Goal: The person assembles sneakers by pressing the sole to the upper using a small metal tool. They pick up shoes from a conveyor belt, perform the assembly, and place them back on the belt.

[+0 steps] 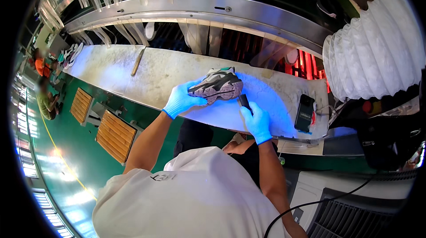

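The shoe is held up over the bench, in front of the person, and everything else is placed here from it. The left hand, in a pale glove lit blue, comes in from the shoe's left and grasps that end, its thumb along the near lower edge and the rest of the hand behind; its forearm slants up from below and to the left of the shoe. The right hand, gloved alike, sits just below and to the right of the shoe, its fingers wrapped around a black tool. That forearm rises from below and to the right, and the tool tilts up and leftward toward the shoe's right end; whether its tip touches cannot be told. The shoe's long axis runs left to right, climbing slightly rightward, with one side toward the viewer and the sole along the lower edge; which end is the toe is unclear. Well to the right of the shoe lies a black device, and up to its left a narrow stick, both on the bench.
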{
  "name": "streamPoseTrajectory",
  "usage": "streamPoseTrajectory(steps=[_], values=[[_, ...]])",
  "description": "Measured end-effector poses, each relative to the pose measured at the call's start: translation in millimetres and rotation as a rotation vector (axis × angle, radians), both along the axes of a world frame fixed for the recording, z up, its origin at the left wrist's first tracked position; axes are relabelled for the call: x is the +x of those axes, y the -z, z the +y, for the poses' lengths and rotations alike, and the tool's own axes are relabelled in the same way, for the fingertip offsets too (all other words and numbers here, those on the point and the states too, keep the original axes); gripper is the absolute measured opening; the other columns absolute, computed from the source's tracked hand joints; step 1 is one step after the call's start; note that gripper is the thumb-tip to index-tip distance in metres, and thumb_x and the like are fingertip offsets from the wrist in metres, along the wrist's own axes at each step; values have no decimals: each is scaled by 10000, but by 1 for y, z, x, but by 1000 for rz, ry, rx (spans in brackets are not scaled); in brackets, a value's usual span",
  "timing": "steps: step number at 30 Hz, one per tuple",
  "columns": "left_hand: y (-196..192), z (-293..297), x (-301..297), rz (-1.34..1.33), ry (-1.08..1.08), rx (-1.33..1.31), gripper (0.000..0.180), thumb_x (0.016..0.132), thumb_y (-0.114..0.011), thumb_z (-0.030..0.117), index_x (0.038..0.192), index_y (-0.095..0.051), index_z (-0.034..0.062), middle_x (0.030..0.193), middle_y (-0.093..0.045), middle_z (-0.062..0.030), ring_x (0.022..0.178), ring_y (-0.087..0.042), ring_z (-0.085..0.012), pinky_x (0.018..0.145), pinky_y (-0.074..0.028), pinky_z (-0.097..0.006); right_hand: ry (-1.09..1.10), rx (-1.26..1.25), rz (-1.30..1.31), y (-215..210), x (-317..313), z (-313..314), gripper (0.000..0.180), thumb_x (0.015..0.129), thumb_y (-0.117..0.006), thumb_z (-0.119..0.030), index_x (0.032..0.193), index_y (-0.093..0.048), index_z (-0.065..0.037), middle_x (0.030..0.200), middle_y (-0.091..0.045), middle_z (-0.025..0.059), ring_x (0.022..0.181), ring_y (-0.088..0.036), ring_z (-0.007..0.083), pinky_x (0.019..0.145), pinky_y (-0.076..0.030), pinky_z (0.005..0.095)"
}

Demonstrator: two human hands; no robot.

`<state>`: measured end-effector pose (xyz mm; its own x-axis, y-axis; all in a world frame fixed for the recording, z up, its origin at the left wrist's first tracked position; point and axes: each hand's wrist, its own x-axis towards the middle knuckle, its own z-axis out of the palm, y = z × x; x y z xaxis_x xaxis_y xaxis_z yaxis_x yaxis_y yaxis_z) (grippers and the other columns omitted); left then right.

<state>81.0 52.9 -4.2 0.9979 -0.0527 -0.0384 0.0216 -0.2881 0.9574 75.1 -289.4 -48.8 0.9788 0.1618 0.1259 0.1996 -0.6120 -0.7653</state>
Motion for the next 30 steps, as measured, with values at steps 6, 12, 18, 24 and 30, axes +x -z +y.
streamPoseTrajectory(steps=[6, 12, 18, 24, 30], values=[[-4, -10, -4, 79, -171, -398, 621, 840, -949, 87, 1402, -742, -80, 1261, -823, -106, 1073, -779, -171, 1008, -643, -367, 232, -70, 23, 1, 2, -40, 357, 983, -800, -361, 1172, -790, -59, 914, -774, 255, 862, -756, 485, 754, -581, 567], [-127, 3, 29, -390, -333, -685, 510, 884, -892, 107, 1345, -760, -65, 1247, -818, -125, 1061, -780, -170, 991, -634, -357, 317, -14, -196, 27, 17, -32, 447, 953, -843, -297, 1299, -772, -23, 1087, -796, 235, 951, -754, 449, 863, -594, 537], [-386, -34, 174, -1261, -547, 506, 740, 832, -949, 449, 1416, -730, 50, 1227, -810, -146, 1110, -787, -280, 997, -622, -413, 333, -74, -309, 22, 11, -47, 428, 929, -855, -248, 1255, -777, 19, 809, -696, 121, 689, -640, 269, 673, -533, 449], [-467, -54, 336, -1014, -296, 1183, 867, 947, -624, 853, 1489, -720, 184, 1560, -644, -208, 1425, -623, -406, 1186, -510, -556, 291, -11, -300, 17, 16, -27, 440, 914, -868, -242, 1262, -774, 10, 854, -708, 134, 739, -663, 286, 710, -547, 434], [-389, -79, 296, -1368, -217, 821, 784, 1007, -743, 587, 1571, -602, 60, 1668, -505, -303, 1507, -531, -498, 1256, -457, -532, 335, 134, -62, 11, 8, -35, 365, 944, -823, -159, 1249, -758, 30, 879, -697, 74, 775, -621, 189, 739, -535, 385]])
